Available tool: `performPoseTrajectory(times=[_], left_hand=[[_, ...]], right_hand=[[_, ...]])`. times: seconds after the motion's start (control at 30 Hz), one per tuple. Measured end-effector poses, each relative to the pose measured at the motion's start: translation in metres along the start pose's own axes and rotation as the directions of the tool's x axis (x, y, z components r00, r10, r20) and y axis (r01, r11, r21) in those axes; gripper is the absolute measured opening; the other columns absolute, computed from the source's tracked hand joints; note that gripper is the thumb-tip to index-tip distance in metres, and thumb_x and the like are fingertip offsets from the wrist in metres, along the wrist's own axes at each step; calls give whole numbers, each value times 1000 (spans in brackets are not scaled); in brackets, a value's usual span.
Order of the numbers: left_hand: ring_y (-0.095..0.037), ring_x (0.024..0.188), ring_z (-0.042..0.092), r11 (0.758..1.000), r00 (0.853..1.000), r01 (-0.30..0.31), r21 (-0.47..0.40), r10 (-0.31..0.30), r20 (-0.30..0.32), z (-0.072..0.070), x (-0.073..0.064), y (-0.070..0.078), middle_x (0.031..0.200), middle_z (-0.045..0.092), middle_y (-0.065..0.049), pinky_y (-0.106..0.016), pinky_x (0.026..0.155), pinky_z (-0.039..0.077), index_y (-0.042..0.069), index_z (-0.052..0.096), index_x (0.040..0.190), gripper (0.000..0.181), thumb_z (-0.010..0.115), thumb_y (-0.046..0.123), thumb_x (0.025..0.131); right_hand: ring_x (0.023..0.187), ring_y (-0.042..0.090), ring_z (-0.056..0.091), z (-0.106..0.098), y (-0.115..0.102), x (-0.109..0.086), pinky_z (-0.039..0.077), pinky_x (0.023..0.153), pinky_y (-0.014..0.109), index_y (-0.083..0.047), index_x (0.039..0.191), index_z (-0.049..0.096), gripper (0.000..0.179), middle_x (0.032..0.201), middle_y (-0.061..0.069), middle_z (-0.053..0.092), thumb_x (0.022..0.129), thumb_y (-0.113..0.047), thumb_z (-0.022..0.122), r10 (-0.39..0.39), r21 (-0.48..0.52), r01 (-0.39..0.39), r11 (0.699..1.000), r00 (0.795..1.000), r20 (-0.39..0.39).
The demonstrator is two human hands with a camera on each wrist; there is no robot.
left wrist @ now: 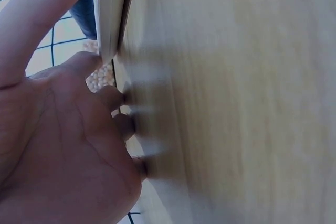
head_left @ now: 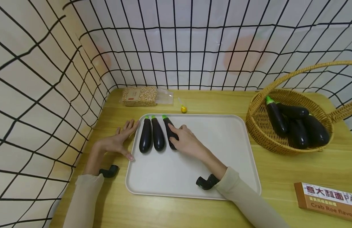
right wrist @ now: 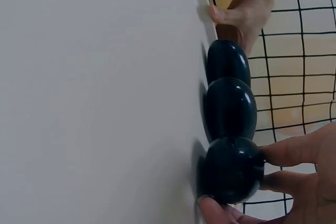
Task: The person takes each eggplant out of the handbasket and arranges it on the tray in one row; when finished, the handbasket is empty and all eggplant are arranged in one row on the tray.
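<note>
A white tray [head_left: 193, 180] lies on the wooden table, with three dark purple eggplants at its left end. My right hand [head_left: 190, 142] grips the rightmost eggplant [right wrist: 231, 169], thumb and fingers on either side of its body. To its left, the middle eggplant [head_left: 158, 136] and the leftmost eggplant [head_left: 146, 136] lie side by side, green stem ends toward the back. At the tray's left edge, my left hand [head_left: 116, 143] is spread, its thumb at the rim and its other fingers farther back along that side. In the left wrist view its fingertips [left wrist: 126, 124] meet the tabletop.
A wicker basket [head_left: 258, 141] with a tall handle holds several eggplants on the right. Behind the tray lie a bag of grains [head_left: 146, 96] and a small yellow-wrapped candy [head_left: 183, 109]. A pasta box [head_left: 330, 202] sits at front right. Black wire mesh [head_left: 190, 50] borders the table.
</note>
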State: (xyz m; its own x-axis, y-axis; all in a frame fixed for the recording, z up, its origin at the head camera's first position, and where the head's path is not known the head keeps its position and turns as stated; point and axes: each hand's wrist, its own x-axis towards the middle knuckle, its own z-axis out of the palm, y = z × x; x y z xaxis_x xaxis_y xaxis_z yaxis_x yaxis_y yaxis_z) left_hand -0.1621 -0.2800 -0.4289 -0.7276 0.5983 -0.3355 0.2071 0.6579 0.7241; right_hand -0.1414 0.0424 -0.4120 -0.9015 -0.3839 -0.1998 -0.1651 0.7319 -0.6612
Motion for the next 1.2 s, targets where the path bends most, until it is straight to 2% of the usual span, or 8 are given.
performPoseTrajectory(times=[0.23, 0.43, 0.6, 0.8, 1.0, 1.2], left_hand=[[-46, 151, -37, 1000, 1000, 2, 4, -2, -2, 0, 0, 0, 165, -32, -26, -74, 116, -24, 12, -11, 166, 151, 98, 41, 65], [-45, 151, -37, 1000, 1000, 11, 11, -11, -1, -1, -1, -1, 165, -33, -25, -73, 116, -25, 12, -11, 166, 152, 98, 41, 65], [-45, 151, -37, 1000, 1000, 13, 12, -13, -1, -1, -1, -1, 166, -33, -25, -73, 116, -25, 12, -11, 166, 151, 98, 41, 65], [-45, 151, -38, 1000, 1000, 3, 7, -3, -1, -1, -1, -1, 165, -34, -25, -74, 115, -26, 12, -11, 166, 151, 98, 40, 65], [-45, 151, -37, 1000, 1000, 2, 17, -2, -3, -1, -1, -2, 165, -33, -25, -74, 116, -25, 13, -11, 166, 151, 98, 40, 65], [-46, 151, -36, 1000, 1000, -7, 18, 7, -1, -1, 0, -3, 165, -33, -25, -74, 115, -25, 13, -11, 166, 151, 97, 40, 65]], right_hand=[[86, 24, 53, -3, -4, 1, 41, 68, 30, -18, 162, 34, 63, 133, 28, 53, 105, -26, 59, -40, 10, 39, 999, 996, 82], [78, 23, 50, -1, -6, 2, 39, 64, 30, -18, 163, 31, 63, 131, 26, 52, 106, -26, 57, -40, 35, 36, 999, 993, 112], [91, 25, 54, 0, -6, 5, 44, 73, 33, -20, 163, 31, 62, 134, 26, 52, 107, -28, 56, -42, 24, 40, 999, 992, 119], [106, 28, 56, 0, -5, 7, 49, 83, 38, -19, 163, 30, 60, 136, 28, 52, 108, -26, 53, -82, 25, 79, 997, 988, 133], [108, 27, 54, -1, -5, 9, 47, 83, 37, -16, 163, 32, 59, 132, 28, 54, 108, -24, 53, -114, 38, 110, 993, 984, 135], [104, 25, 53, -2, -3, 10, 45, 80, 35, -17, 162, 34, 58, 128, 25, 55, 108, -25, 54, -114, 42, 110, 993, 984, 138]])
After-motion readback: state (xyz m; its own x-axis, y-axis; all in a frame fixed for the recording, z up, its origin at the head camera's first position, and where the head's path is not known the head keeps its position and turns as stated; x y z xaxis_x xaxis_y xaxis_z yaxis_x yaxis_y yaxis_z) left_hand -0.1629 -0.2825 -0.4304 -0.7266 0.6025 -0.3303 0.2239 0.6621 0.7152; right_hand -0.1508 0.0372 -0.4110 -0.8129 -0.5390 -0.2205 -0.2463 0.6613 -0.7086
